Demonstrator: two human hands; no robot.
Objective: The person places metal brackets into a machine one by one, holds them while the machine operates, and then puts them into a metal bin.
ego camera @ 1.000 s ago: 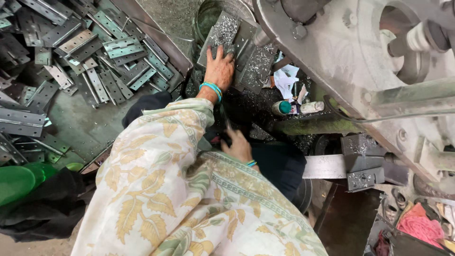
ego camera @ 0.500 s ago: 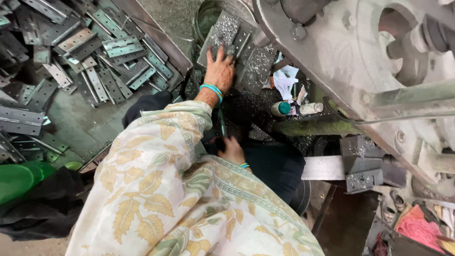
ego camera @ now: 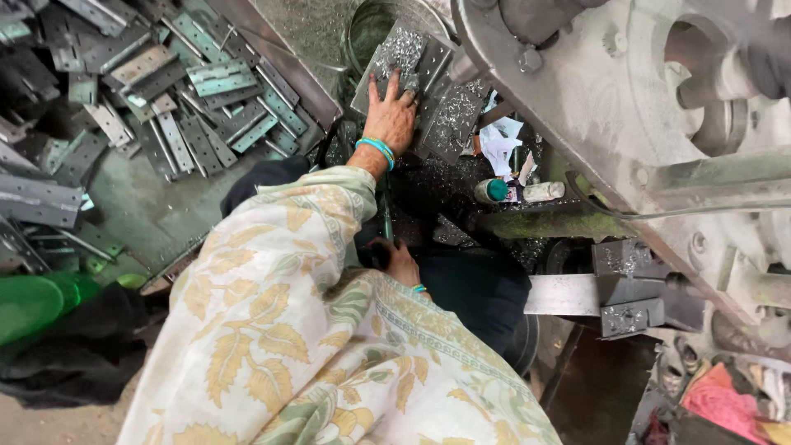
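Observation:
My left hand (ego camera: pixel 389 115), with teal bangles at the wrist, lies flat with spread fingers on a grey metal plate (ego camera: pixel 401 51) strewn with metal shavings. A second shaving-covered plate (ego camera: pixel 455 122) leans just to its right. My right hand (ego camera: pixel 400 262) is lower, near my lap, curled by a dark upright rod (ego camera: pixel 385 210); the cream leaf-print sleeve (ego camera: pixel 272 272) hides most of it, so its grip is unclear.
A heap of grey hinge-like metal strips (ego camera: pixel 165 91) lies on the floor at the left. A large grey machine (ego camera: pixel 626 107) fills the right side, with a steel block (ego camera: pixel 630 284) below. A small capped bottle (ego camera: pixel 494 190) and crumpled paper (ego camera: pixel 500 140) sit by the plates. A green object (ego camera: pixel 33 301) lies at the far left.
My left hand stays on the shaving-covered plate. My right hand has sunk a little lower towards my lap, and the view has shifted slightly.

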